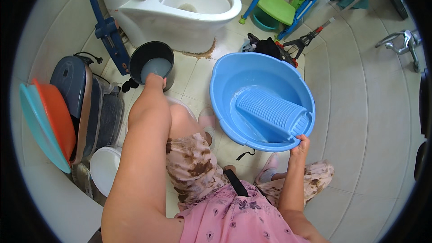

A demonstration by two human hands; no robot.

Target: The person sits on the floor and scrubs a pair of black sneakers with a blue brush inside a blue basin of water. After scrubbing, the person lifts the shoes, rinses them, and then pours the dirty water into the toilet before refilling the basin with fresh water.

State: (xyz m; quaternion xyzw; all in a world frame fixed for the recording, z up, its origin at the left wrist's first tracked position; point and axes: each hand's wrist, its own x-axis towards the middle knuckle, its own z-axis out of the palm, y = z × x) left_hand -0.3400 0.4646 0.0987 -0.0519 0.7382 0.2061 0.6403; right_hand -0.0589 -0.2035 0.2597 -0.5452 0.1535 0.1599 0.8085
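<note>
A dark bucket (135,64) with cloudy greyish water (157,67) inside stands ahead on the left. My left hand (157,80) is on its near rim, the fingers mostly hidden inside and the thumb side outside. To the right is a large blue plastic basin (222,84) with a wavy rim. A ribbed blue washboard (270,108) slopes inside it, beside wet streaks and a little suds on the bottom. My right hand (301,145) grips the basin's near right rim, by the lower end of the washboard.
A white toilet (175,23) with its lid up stands ahead. Beyond the basin are dark cloths (266,47), a mop handle (324,25) and a green child's toilet seat (276,6). Orange (57,118) and turquoise basins (40,128) lean at left, near a white lidded bucket (104,168).
</note>
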